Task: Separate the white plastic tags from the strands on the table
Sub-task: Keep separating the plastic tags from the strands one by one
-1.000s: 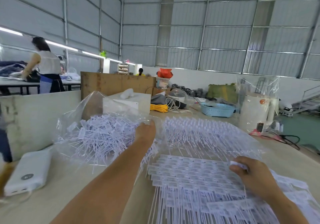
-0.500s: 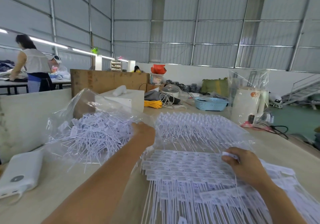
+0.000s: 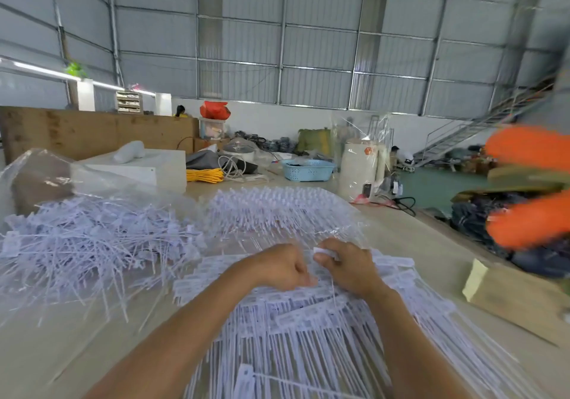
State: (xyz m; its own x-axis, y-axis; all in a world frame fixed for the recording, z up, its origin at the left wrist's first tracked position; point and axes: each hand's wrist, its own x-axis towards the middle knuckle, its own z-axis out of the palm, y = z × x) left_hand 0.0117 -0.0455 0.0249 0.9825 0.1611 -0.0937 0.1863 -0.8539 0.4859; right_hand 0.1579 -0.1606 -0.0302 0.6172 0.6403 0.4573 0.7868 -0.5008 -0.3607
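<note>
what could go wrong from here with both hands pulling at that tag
1. The right hand pinches one white tag while the left hand grips the connected sheet of tags; a sideways tug might snap the thin strand or lift neighbouring tags.
2. The loose pile of separated tags lies right beside the sheet, so finished and unfinished pieces could mix.

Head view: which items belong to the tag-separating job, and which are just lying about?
Job: joined tag sheets; loose tag pile; tag pinched by right hand; left hand.
Lying about: blue basket; yellow cable; white box.
</note>
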